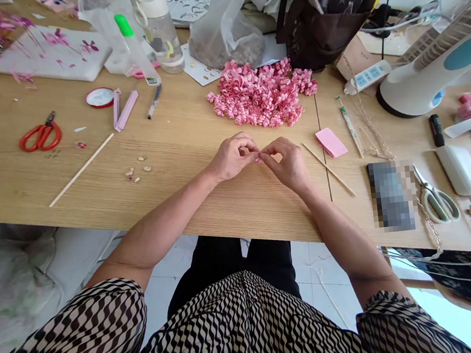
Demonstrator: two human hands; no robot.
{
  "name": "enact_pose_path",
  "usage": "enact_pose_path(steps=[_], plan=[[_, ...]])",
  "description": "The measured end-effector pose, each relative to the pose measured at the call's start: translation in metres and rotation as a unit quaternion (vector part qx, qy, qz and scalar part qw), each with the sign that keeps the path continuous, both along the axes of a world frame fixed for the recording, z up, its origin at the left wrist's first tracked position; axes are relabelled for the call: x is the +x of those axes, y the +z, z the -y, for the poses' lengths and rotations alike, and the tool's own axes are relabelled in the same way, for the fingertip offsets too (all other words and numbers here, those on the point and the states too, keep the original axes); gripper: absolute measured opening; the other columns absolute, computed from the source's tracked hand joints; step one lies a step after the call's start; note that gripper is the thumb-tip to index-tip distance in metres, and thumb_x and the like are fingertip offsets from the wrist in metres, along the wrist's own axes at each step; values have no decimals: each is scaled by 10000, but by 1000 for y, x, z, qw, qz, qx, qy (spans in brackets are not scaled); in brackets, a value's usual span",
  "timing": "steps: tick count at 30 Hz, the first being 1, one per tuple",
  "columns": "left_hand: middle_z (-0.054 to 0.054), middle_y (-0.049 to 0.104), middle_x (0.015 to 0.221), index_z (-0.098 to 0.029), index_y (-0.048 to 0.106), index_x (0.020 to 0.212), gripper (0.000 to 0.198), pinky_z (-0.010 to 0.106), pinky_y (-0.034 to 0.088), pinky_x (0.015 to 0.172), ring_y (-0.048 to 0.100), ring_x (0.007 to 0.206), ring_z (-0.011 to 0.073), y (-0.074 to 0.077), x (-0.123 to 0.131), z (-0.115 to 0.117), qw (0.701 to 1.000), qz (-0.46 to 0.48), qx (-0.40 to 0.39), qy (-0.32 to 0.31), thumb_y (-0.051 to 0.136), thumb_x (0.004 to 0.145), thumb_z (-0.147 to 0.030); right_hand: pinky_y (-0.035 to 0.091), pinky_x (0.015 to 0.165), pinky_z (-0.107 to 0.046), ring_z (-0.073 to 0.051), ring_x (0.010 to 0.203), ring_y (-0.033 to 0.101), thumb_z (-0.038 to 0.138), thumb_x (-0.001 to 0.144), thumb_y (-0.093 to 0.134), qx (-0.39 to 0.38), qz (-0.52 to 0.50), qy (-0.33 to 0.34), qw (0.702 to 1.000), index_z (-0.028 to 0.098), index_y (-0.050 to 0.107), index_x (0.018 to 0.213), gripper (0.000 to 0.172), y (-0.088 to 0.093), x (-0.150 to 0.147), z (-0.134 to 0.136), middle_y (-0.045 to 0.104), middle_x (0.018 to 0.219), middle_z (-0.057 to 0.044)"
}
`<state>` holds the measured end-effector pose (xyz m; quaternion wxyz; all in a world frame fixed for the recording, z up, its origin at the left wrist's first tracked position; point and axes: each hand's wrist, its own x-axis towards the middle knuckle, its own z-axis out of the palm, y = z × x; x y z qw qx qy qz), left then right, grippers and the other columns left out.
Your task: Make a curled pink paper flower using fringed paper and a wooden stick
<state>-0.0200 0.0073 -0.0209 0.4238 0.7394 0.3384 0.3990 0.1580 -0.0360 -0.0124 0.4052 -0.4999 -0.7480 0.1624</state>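
Observation:
My left hand (232, 157) and my right hand (285, 164) meet above the light wooden table (182, 148). Their fingertips pinch a small piece of pink paper (258, 160), mostly hidden by the fingers. Just beyond my hands lies a heap of curled pink paper rolls (263, 95). To the right of my right hand are a thin wooden stick (328, 169) and a folded pink paper square (331, 143). Both are untouched. A longer wooden stick (81, 170) lies well left of my left hand.
Red-handled scissors (40, 134) and several pink strips lie at the left. Behind stand a water bottle (159, 30), a plastic bag of pebbles (225, 37) and a dark bag (323, 15). A fan (431, 74), power strip (366, 77) and second scissors (437, 198) occupy the right.

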Motion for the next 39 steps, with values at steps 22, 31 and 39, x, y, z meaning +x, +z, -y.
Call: enact_pose_path(steps=[22, 31, 39], plan=[[1, 665, 709, -131, 645, 844, 250, 241, 512, 641, 633, 652, 93, 10, 6, 13, 938, 174, -300, -24, 814, 707, -254, 482, 739, -323, -151, 773, 592, 294, 830, 659, 8, -48, -34, 998, 216, 684, 859, 87, 0, 0, -1, 678, 832, -21], [33, 692, 788, -134, 658, 869, 337, 244, 512, 637, 643, 672, 103, 10, 7, 12, 943, 178, -278, -23, 773, 753, -428, 461, 683, -297, -122, 691, 551, 381, 819, 642, -122, -172, -27, 977, 197, 640, 745, 198, 3, 0, -2, 625, 740, -2], [31, 667, 929, -206, 682, 974, 264, 251, 494, 780, 616, 841, 124, 13, 7, 22, 988, 86, 62, 111, 659, 861, -443, 470, 616, -236, -77, 631, 508, 373, 680, 777, -366, -518, 37, 772, 203, 572, 737, 272, 5, 1, -4, 548, 699, 39]])
